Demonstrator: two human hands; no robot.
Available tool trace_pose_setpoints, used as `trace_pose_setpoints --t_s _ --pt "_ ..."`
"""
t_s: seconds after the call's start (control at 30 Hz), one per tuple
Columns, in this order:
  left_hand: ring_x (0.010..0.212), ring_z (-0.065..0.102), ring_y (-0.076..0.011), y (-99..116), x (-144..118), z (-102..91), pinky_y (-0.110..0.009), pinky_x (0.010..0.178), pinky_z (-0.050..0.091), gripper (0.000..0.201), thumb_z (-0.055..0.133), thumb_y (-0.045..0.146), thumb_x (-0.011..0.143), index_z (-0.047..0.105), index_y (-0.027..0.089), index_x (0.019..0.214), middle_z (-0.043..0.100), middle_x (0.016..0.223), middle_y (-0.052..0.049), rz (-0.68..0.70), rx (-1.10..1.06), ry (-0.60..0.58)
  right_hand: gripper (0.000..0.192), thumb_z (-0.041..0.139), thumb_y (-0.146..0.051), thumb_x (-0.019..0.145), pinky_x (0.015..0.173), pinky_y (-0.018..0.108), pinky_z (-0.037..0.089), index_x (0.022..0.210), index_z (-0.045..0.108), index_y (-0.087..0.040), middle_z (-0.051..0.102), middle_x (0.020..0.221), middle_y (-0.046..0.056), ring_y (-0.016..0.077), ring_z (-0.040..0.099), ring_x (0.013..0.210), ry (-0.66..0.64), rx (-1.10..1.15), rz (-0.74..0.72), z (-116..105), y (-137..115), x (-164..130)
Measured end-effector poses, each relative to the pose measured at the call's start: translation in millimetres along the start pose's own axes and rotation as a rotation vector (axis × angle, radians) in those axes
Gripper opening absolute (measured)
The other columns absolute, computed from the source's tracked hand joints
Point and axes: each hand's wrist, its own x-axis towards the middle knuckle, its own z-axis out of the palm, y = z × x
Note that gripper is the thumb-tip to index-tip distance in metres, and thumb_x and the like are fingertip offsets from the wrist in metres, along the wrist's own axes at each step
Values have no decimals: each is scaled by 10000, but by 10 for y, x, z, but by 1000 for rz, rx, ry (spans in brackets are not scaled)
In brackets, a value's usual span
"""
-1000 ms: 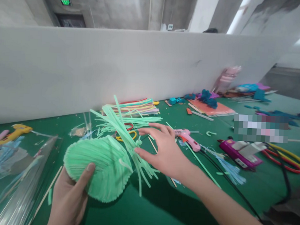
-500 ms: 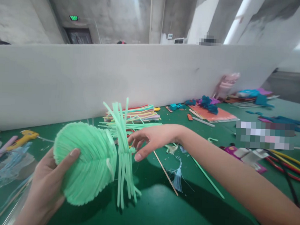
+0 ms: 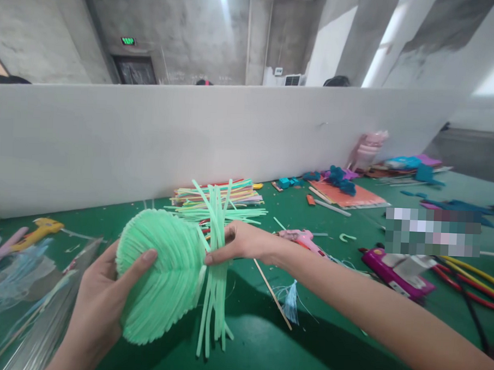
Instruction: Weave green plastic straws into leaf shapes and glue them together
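My left hand (image 3: 107, 288) grips a rounded, leaf-like piece (image 3: 164, 285) built from rows of bent light green pipe cleaners, its thumb lying flat across the front. Just right of it, a loose bundle of straight green pipe cleaners (image 3: 215, 292) stands roughly upright, meeting or nearly meeting the leaf piece's right edge. My right hand (image 3: 238, 242) is closed around the bundle's middle. Its thumb crosses the front, with the tip at the leaf piece's edge, while the other fingers are mostly hidden behind the strands.
Multicoloured pipe cleaners (image 3: 242, 193) are piled by the white partition (image 3: 109, 146). A pink glue gun (image 3: 304, 239), a blue tassel (image 3: 291, 304), a thin wooden stick (image 3: 273, 292) and a purple power strip (image 3: 394, 273) with cables lie to the right. Leftward is a yellow glue gun (image 3: 42, 231).
The leaf piece and bundle have shifted right in view. My right hand, earlier loosely open right of the bundle, has closed around it, its thumb now reaching the leaf's edge.
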Motion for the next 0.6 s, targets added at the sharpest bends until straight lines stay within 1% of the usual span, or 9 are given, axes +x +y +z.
trace_pose_setpoints --t_s 0.17,0.23,0.33,0.4,0.5,0.6 --pt "616 710 -200 -68 -13 6 -288 565 605 517 882 378 539 674 228 989 753 792 18 24 1 -27 261 898 -350 535 704 235 439 699 743 -219 690 791 -28 127 578 746 7 5 -2 10 -22 -19" --pt "629 716 -215 -99 -16 1 -303 561 611 514 880 393 537 679 239 984 754 802 15 14 -7 -16 277 905 -345 516 693 236 431 698 740 -218 690 792 -26 131 577 747 10 -4 1 1 -23 -27" --pt "653 724 -244 -134 -20 3 -329 552 619 514 878 412 533 688 247 981 753 798 8 -14 -8 11 282 883 -389 563 693 243 421 712 734 -201 685 779 -16 131 577 739 29 -14 -4 -5 -11 -36" --pt "678 728 -253 -154 -21 8 -339 567 624 520 876 413 537 687 243 991 753 804 4 -18 0 -1 293 868 -411 589 693 253 420 723 731 -189 685 774 -4 135 578 733 46 -20 -7 1 -10 -43" --pt "700 730 -260 -190 -18 4 -346 581 626 542 868 414 556 679 223 1027 755 832 -12 -5 23 -26 300 882 -378 564 676 257 421 744 732 -191 693 800 4 138 582 732 93 -4 26 21 -31 -61" --pt "760 735 -262 -219 -18 -13 -344 633 628 513 848 408 602 681 224 1050 760 880 -21 25 42 -51 296 889 -315 549 641 245 417 767 726 -197 694 833 6 132 581 737 134 30 58 26 -62 -85"
